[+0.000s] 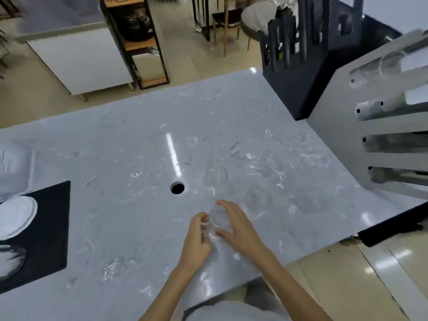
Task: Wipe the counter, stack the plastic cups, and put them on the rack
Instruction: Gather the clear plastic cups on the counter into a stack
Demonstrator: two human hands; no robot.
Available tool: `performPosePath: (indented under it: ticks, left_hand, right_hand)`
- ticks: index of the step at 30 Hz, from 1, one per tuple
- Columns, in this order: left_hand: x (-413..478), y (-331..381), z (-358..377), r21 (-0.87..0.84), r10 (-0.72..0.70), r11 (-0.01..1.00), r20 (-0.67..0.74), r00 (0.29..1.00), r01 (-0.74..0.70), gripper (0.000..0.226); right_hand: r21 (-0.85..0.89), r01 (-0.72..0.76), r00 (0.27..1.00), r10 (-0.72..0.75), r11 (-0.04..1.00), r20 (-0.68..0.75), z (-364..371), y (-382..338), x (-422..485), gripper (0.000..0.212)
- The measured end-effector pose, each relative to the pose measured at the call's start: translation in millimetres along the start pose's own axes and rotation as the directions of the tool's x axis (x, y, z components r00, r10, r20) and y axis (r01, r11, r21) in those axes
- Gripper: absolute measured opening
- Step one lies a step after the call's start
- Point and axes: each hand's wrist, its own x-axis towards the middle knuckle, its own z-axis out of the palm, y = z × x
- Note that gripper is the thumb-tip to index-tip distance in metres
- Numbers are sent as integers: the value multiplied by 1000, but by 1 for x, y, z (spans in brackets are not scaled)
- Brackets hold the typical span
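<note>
the counter [139,147] spreads out on every side of the grip. the rack [379,126] stands well apart from it, up and to the right. just beyond the fingers, on the rack side, faint clear shapes look like more cups [257,200] on the stone, though they are too see-through and blurred to count.

both hands meet on one clear cup [218,220]. the right hand [236,225] has fingers and thumb curled round it from the right. the left hand [196,237] pinches its near end from the left.

this looks like the stacking step, with no cloth in view and nothing yet carried to the rack. the next move probably means bringing the held cup to the nearest loose one, lining up the rims squarely and nesting them with a light squeeze, since thin plastic buckles.
</note>
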Motion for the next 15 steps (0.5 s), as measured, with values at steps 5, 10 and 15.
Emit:
performPosePath:
  ticks: [5,10,15]
  left_hand:
    - [36,-2,-12,42,-21,999,-173,985,29,33]
    - [121,43,-21,72,-17,997,-195,981,32,71]
    - [163,56,-7,84,6,997,-65,998,0,98]
  right_hand:
    - [129,-23,1000,24,991,-7,-15,-9,-12,85]
    - [231,100,981,-57,968,-184,-98,-42,8,81]
    - [303,207,946,-111,930,-304,-167,-48,33,82]
